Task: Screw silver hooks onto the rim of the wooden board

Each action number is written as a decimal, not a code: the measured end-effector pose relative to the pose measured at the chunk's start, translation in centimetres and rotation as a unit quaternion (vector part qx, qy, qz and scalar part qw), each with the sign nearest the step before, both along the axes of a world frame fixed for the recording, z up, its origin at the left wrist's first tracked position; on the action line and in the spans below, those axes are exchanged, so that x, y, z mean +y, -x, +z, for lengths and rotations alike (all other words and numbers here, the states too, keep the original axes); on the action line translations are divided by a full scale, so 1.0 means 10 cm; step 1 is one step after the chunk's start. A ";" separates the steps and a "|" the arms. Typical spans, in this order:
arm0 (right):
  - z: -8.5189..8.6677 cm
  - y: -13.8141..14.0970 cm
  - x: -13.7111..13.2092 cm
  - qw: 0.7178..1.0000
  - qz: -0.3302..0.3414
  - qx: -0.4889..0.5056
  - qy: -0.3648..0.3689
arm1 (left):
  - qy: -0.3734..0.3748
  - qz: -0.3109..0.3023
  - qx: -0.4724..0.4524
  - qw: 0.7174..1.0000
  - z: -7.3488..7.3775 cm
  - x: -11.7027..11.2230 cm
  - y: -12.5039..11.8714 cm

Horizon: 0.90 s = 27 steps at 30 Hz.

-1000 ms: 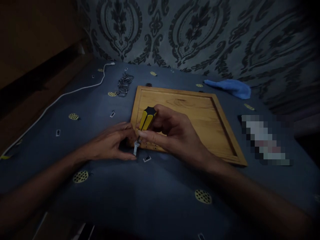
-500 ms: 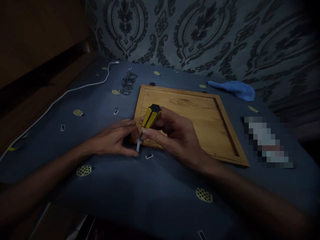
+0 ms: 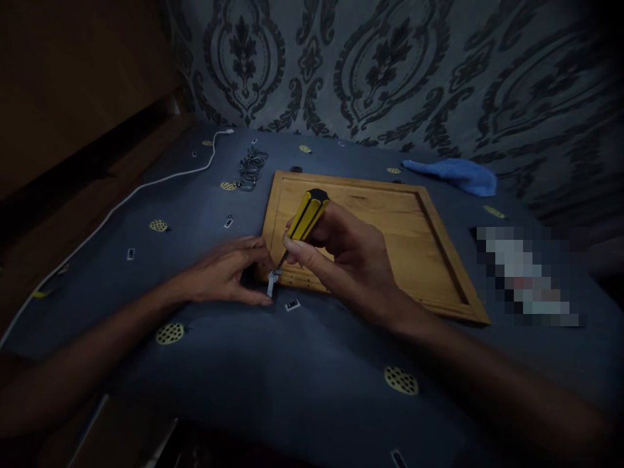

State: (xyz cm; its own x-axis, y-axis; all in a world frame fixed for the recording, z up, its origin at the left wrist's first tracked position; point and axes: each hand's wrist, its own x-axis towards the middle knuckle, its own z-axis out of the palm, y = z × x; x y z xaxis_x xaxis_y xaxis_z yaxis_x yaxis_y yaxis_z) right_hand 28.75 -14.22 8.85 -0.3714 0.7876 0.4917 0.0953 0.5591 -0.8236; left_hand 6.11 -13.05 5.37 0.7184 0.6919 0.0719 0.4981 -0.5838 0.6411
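Note:
My right hand [image 3: 353, 263] grips a yellow-and-black screwdriver [image 3: 308, 216] by its handle, fingers closed around it. The screwdriver slants down to the left, its dark shaft ending at a small metal hinge [image 3: 273, 281]. That hinge sits at the near left corner of a framed wooden panel [image 3: 385, 224] lying flat, and part of it juts past the edge. My left hand [image 3: 229, 270] steadies the hinge, thumb against its outer end and curled fingers by the panel's corner. A few small holes show along the near edge. The screw under the tip is too small to make out.
Several metal hinges [image 3: 251, 169] lie in a pile behind the panel's left side. A blue cloth [image 3: 455, 175] rests at the back right, near a blurred-out flat object [image 3: 529, 276]. A white cable [image 3: 160, 177] runs along the left of the patterned blue cloth surface [image 3: 312, 364].
My right hand and the screwdriver handle have shifted slightly right and up, leaving more of the shaft visible. My left hand stays at the hinge. The view has tilted a little.

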 end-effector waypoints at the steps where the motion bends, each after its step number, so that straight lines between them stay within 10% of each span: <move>1: -0.01 0.00 0.01 1.000 -0.001 0.000 0.002 | -0.001 -0.001 0.000 1.000 0.00 0.00 0.00; 27: 0.06 -0.01 0.07 0.984 0.133 -0.014 0.118 | -0.023 -0.014 -0.013 1.000 -0.05 0.01 0.03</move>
State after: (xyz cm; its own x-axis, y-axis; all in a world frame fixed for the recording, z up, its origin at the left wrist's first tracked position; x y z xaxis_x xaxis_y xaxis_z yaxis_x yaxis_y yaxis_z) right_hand 28.89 -13.50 9.50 -0.5902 0.7521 0.2931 -0.0041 0.3603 -0.9328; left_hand 5.79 -12.95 4.86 0.7344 0.6676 0.1225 0.4647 -0.6260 0.6262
